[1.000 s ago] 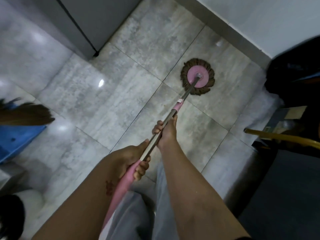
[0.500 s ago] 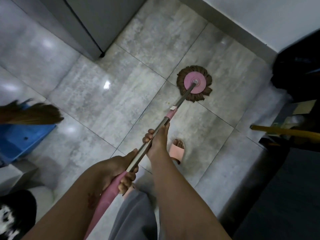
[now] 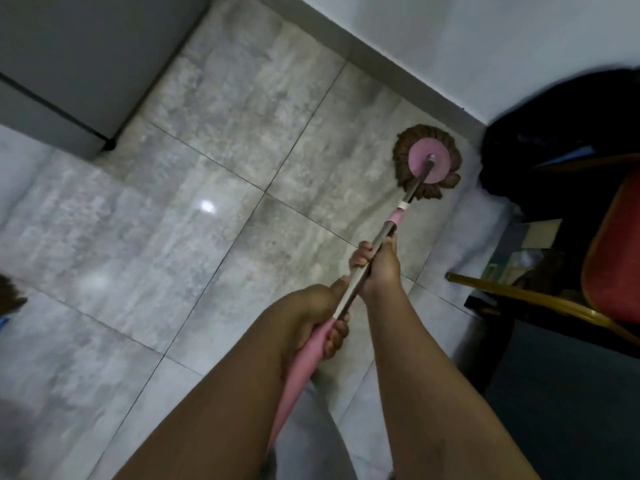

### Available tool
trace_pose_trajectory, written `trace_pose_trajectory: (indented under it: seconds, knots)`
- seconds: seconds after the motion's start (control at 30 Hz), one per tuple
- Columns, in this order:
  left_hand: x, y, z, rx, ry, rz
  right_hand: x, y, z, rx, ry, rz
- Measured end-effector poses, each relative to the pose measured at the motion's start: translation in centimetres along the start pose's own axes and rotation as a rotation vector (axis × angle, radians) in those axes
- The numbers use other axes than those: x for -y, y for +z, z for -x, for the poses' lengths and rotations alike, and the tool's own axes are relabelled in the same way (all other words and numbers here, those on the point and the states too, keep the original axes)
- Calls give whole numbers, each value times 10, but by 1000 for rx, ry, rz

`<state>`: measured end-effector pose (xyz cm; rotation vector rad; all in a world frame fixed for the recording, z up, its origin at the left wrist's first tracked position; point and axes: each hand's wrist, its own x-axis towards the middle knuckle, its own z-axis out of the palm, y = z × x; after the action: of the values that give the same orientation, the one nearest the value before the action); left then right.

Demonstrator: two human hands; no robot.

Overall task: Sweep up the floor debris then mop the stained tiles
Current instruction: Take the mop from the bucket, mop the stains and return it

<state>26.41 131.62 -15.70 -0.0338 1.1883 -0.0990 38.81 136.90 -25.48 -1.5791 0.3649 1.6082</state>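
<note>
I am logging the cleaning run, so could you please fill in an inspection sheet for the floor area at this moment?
Surface: grey tiled floor, glossy with a light reflection; no debris visible.
Job's things: mop, brown strands and pink disc flat on the tile near the wall.
Clutter: dark bag right of the mop head; chair with red seat and yellow frame at right.
Grippers: left hand grips the pink handle end; right hand grips the metal shaft further down.
Cables: nothing seen.
Surroundings: grey cabinet upper left.

tiles (image 3: 173,237) left open; chair (image 3: 613,258) blocks right.
</note>
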Motion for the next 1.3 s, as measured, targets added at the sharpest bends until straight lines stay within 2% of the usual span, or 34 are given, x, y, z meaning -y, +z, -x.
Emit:
trace_pose_trajectory:
  seconds: [0.1,0.27,0.5,0.63,0.77,0.93,1.13,1.3]
  knots:
    - [-17,-2,-4,27,1,4,14,9,-9,-28,5,16]
    - [-29,-41,9,6,52,91,-2,54,-16,-24,-17,92]
    - [-25,-79,37,-23,140,343,-36,127,-10,122,75,281]
    - [-20,-85,49,-37,162,411,-48,146,-1,190,107,364]
    - [-5,-78,51,-41,152,361,-54,129,10,212,111,320]
    - [34,-73,46,-23,121,269,-72,83,26,155,93,254]
    - [121,-74,38,-13,111,156,-126,9,62,75,45,204]
    - [219,-97,41,6,127,142,-205,-44,104,29,20,201]
